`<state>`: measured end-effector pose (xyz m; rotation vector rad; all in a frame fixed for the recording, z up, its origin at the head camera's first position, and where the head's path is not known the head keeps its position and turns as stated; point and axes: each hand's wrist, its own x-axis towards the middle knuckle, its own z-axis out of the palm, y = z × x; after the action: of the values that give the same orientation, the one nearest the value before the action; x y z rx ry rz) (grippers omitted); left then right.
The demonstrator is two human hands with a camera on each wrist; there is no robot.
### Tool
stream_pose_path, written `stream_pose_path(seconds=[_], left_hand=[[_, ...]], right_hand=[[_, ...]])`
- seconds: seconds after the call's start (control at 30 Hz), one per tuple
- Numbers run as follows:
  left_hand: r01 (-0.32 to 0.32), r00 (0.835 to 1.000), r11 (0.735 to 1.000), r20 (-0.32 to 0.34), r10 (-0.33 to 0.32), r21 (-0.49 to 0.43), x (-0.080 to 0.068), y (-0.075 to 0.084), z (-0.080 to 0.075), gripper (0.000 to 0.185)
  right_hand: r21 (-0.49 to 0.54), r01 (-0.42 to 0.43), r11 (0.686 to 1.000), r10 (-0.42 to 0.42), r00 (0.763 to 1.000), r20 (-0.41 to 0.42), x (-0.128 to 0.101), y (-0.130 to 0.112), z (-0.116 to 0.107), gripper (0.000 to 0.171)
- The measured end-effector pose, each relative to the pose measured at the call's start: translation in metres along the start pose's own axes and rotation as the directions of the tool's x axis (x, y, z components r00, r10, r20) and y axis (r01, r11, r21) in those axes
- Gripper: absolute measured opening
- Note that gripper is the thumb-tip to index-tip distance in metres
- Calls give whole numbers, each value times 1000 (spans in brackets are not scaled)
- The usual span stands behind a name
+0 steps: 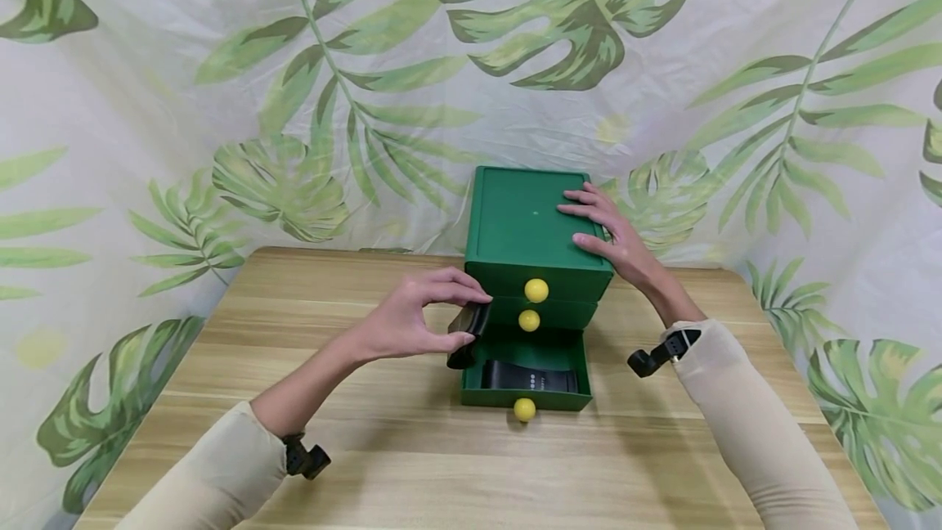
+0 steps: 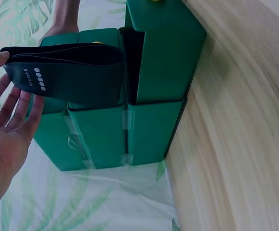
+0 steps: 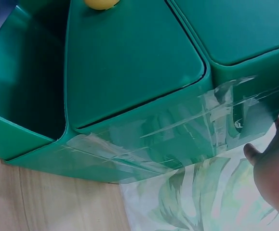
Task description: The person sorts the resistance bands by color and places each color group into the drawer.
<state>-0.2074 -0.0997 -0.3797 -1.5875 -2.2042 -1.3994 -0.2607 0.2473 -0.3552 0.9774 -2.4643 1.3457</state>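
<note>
My left hand (image 1: 419,316) pinches one end of a folded black resistance loop band (image 2: 67,79) between thumb and fingers. White dots and "X-Heavy" lettering mark its side in the left wrist view. It hangs over the left side of the pulled-out bottom drawer (image 1: 486,400) of a green drawer unit (image 1: 530,215). Flat in that drawer lies another black band (image 1: 508,377) with white dots and print. With fingers spread, my right hand (image 1: 609,231) rests on the unit's top near its right edge; in the right wrist view only part of this hand shows.
The two upper drawers are closed, with round yellow knobs (image 1: 536,291) on their fronts. Clear tape (image 3: 178,127) runs along the unit's side. The unit stands on a wooden table (image 1: 353,448) before a leaf-print cloth (image 1: 397,47).
</note>
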Motion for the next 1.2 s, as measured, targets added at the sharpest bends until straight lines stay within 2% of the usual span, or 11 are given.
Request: stream_pose_path(seconds=[0.17,0.27,0.43,0.57,0.7,0.83,0.93,1.2], left_hand=[[-12,1000,1000,9,12,24,3,-3,13,40],[-30,999,999,15,30,37,5,-5,21,40],[-42,999,999,31,41,21,7,-10,34,39],[-41,998,999,43,40,11,7,-13,45,39],[-36,998,998,52,34,52,4,-17,58,39],[-15,998,996,60,10,85,2,-22,69,39],[11,998,996,64,-17,89,2,-25,76,39],[54,993,986,92,-69,157,3,-28,95,38]], right_hand=[[5,15,1000,-15,1000,-8,0,8,1,45],[12,12,1000,-12,1000,-5,0,-10,1,45],[1,12,1000,-12,1000,-7,0,-13,2,44],[16,20,1000,-19,1000,-17,0,2,3,44],[5,21,1000,-21,999,-28,-1,24,4,44],[-1,17,1000,-17,999,-34,-1,30,4,44],[18,15,1000,-15,999,-37,-1,24,4,44],[43,2,999,-1,1000,-29,-1,-10,3,43]])
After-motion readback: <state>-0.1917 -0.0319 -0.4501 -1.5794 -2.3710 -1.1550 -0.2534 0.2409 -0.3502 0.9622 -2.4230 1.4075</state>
